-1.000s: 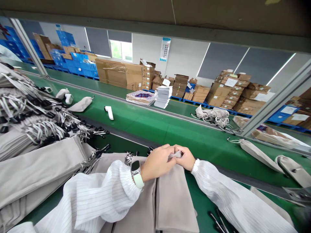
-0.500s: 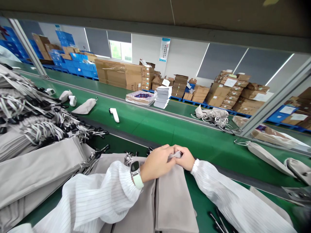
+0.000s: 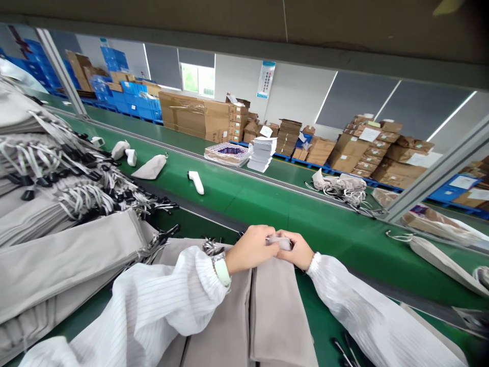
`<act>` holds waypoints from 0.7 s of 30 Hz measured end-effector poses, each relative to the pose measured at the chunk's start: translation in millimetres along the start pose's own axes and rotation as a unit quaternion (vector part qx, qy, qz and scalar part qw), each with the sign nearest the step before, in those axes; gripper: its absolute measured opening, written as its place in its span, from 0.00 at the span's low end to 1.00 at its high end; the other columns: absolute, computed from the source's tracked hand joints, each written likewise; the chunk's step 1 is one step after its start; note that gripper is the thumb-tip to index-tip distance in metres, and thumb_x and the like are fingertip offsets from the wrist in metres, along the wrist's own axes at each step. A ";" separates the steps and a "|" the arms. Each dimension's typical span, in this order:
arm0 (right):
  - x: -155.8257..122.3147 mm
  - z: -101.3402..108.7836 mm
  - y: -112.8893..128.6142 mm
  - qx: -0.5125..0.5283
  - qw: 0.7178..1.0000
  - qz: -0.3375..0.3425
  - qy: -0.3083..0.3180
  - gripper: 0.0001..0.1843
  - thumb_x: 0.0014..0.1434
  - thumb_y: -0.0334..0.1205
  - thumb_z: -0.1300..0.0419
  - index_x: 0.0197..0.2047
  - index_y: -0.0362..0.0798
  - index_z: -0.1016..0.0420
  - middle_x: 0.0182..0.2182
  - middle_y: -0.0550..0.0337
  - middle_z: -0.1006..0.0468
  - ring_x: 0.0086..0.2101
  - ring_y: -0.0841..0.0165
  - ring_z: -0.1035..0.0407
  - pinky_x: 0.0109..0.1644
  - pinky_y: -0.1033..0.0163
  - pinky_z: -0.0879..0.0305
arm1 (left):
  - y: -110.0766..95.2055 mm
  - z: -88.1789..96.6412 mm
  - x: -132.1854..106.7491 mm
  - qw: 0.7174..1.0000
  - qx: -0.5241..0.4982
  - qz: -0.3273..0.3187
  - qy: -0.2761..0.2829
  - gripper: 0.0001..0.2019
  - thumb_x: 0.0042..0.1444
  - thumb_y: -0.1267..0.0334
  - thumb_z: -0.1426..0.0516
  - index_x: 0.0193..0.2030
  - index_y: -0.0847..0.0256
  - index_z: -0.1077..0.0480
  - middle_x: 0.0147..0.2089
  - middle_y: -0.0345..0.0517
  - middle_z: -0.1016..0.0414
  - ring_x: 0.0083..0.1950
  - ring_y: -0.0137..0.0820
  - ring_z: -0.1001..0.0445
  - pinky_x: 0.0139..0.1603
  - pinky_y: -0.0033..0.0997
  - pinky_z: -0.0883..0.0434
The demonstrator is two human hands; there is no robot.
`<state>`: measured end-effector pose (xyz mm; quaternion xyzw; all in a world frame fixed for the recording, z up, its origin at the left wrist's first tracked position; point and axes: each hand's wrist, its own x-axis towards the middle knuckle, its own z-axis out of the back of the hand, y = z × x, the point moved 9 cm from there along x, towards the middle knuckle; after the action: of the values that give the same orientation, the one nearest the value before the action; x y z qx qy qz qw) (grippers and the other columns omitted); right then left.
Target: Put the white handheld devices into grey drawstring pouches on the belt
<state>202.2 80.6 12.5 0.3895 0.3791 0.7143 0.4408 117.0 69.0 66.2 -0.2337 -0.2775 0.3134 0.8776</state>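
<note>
My left hand (image 3: 252,248) and my right hand (image 3: 300,250) meet at the top end of a grey drawstring pouch (image 3: 281,311). Fingers of both hands pinch its bunched cloth mouth, and the right fingers partly hide it. The pouch lies flat, its body stretching down toward me. Beside it on the left, under my left forearm, lie more flat grey pouches (image 3: 225,326). A large pile of grey pouches (image 3: 72,255) with pale cords and black cord ends fills the left side.
A green conveyor belt (image 3: 244,193) crosses ahead, carrying a white handheld device (image 3: 196,182) and filled pouches (image 3: 152,167). Beyond are a paper stack (image 3: 262,154), a wrapped tray (image 3: 228,153) and bunched pouches (image 3: 338,184). Slanted metal posts (image 3: 63,74) stand at both sides. Black objects (image 3: 344,351) lie bottom right.
The whole view has shifted, so things appear further right. Both hands keep hold of the pouch's mouth; more of its folded cloth shows between the fingers. My left wrist has turned, hiding the watch face.
</note>
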 end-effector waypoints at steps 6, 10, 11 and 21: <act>9.9 42.9 15.9 0.182 0.981 -0.025 -0.058 0.16 0.46 0.36 0.48 0.40 0.52 0.43 0.44 0.56 0.32 0.40 0.66 0.35 0.36 0.63 0.42 | -5.9 3.8 -5.9 0.998 0.044 -0.030 -0.035 0.07 0.50 0.69 0.51 0.22 0.63 0.42 0.23 0.37 0.40 0.27 0.25 0.38 0.27 0.22 0.41; 53.5 43.3 38.0 0.094 0.990 -0.033 -0.097 0.13 0.48 0.35 0.49 0.39 0.51 0.44 0.35 0.57 0.28 0.31 0.70 0.32 0.29 0.67 0.43 | -18.6 -7.1 -16.2 0.988 0.130 -0.059 -0.058 0.03 0.50 0.70 0.52 0.30 0.65 0.38 0.31 0.45 0.37 0.33 0.32 0.35 0.30 0.27 0.37; 70.7 29.5 44.1 0.048 0.996 -0.036 -0.070 0.13 0.48 0.35 0.48 0.39 0.51 0.44 0.33 0.58 0.28 0.29 0.71 0.33 0.28 0.67 0.43 | -23.3 -11.8 -19.2 0.980 0.171 -0.077 -0.062 0.03 0.51 0.71 0.52 0.32 0.65 0.38 0.32 0.46 0.37 0.34 0.33 0.35 0.28 0.28 0.37; 234.9 -112.9 29.7 -0.404 0.912 -0.066 0.029 0.34 0.42 0.41 0.40 0.52 0.46 0.49 0.42 0.47 0.34 0.41 0.60 0.35 0.41 0.58 0.42 | -30.0 -37.0 -26.1 0.969 0.178 -0.148 -0.085 0.06 0.52 0.67 0.51 0.27 0.63 0.36 0.27 0.46 0.33 0.30 0.33 0.34 0.23 0.32 0.38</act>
<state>19.4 265.9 44.8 0.1317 0.0957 0.7869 0.5952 136.1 21.7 47.6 -0.0019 -0.3224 0.2431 0.9148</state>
